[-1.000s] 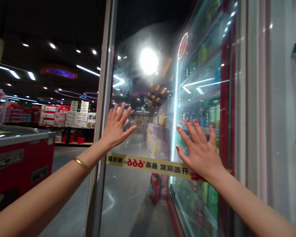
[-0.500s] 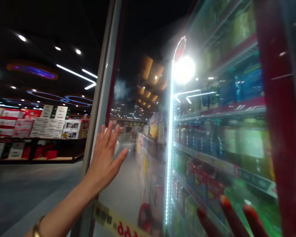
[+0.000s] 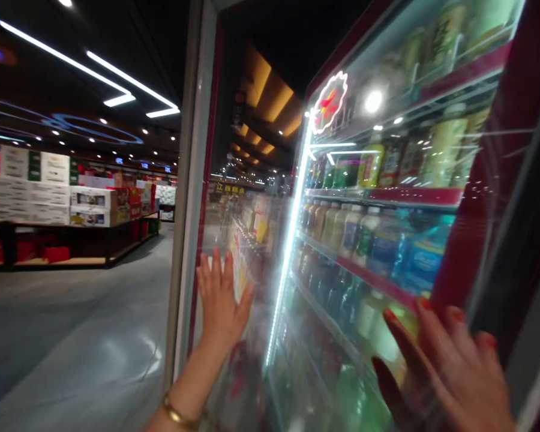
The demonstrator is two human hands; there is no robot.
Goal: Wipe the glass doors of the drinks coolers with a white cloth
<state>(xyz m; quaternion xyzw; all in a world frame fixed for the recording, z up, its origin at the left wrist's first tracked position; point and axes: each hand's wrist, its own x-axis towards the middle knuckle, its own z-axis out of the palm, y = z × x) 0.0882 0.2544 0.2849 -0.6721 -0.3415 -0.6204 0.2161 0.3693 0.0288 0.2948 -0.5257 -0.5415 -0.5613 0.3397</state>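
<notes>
A glass cooler door with a pale metal frame stands in front of me, swung partly open. My left hand lies flat on the glass near the frame edge, fingers stretched upward, a gold bracelet on the wrist. My right hand presses flat on the glass at the lower right, fingers spread, nails painted red. Behind the glass, lit cooler shelves carry rows of drink bottles. Neither hand holds anything.
A bright LED strip runs down the cooler's edge. On the left, a grey shop floor stretches to a dark rack of stacked cartons. Ceiling light strips glow overhead.
The view has tilted up and turned right, and the door has swung closer to the cooler shelves. Both hands stay flat on the glass and sit lower in the picture. The yellow sticker band has left the view.
</notes>
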